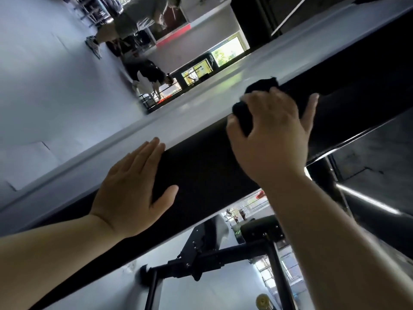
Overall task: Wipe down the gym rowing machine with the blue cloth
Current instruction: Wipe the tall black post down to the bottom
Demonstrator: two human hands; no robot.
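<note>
Left hand [131,189] is pressing flat, fingers straight, on black pad [201,173] | right hand [270,142] is clutching bunched dark cloth [241,115] under its fingers | risk: small bunch may be slipping off edge beyond fingertips, leaving bare fingers rubbing

Daylight comes in through the windows [225,52] at the far wall, which are washed out, and it leaves a pale glare on the grey floor [201,104]. The long black pad [201,175] is so dark that no surface detail shows, and the cloth [243,115] looks almost black. The right hand [268,135] is slightly blurred. The far people [134,21] are soft, and the edges look stretched.
</note>
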